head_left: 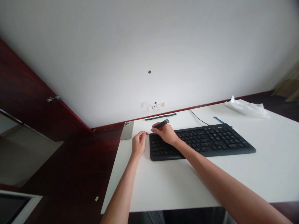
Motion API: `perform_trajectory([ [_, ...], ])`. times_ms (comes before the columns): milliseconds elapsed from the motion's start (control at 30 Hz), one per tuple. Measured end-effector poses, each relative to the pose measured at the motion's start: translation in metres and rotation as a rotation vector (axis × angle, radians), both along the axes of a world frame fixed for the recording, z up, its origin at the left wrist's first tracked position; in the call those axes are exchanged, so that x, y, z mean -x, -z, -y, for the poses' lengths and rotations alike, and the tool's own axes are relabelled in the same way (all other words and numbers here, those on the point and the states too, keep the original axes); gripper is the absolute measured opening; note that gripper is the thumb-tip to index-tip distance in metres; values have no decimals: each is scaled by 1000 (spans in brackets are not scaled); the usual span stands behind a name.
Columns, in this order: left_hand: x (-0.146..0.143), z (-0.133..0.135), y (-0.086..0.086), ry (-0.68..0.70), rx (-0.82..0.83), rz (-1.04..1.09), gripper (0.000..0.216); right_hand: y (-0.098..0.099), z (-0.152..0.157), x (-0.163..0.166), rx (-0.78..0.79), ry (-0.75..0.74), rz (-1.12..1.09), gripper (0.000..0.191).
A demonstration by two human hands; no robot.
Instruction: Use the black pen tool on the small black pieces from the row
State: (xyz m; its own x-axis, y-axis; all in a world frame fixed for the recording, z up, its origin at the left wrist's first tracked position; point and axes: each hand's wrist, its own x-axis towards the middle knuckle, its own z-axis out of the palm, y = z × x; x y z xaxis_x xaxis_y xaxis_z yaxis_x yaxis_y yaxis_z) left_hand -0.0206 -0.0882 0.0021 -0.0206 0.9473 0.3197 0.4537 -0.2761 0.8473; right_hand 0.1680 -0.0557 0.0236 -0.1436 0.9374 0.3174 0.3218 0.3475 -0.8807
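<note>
A black keyboard [210, 141] lies on the white table [177, 183], its cable running to the back edge. My right hand [166, 133] hovers over the keyboard's left end, fingers pinched round a dark pen-like tool [162, 123] that points up and to the right. My left hand [138, 144] rests on the table just left of the keyboard, fingers curled with the fingertips near the keyboard's corner; nothing shows in it.
A phone [127, 130] lies face down at the table's far left corner. A row of black key caps [160, 117] sits along the back edge. A blue pen [219, 120] and crumpled white plastic [247, 108] lie at the back right. Dark floor lies left.
</note>
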Motion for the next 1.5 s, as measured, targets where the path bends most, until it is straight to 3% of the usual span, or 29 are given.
perform_trajectory([
  [267,-5,-3,-3,14,6,-179,30,4,-9,-9,-26,-61,-7,14],
  [367,-4,-2,-3,18,18,-205,31,4,-10,-11,31,-107,-44,16],
  [533,-4,-3,-3,39,43,-195,32,5,-9,-9,123,-188,-104,19],
  [1033,-2,-5,0,-2,63,-168,34,-4,-3,-11,7,-200,97,13],
  [1500,-2,-5,-1,-9,59,-163,35,-6,-2,-11,91,-295,49,11],
])
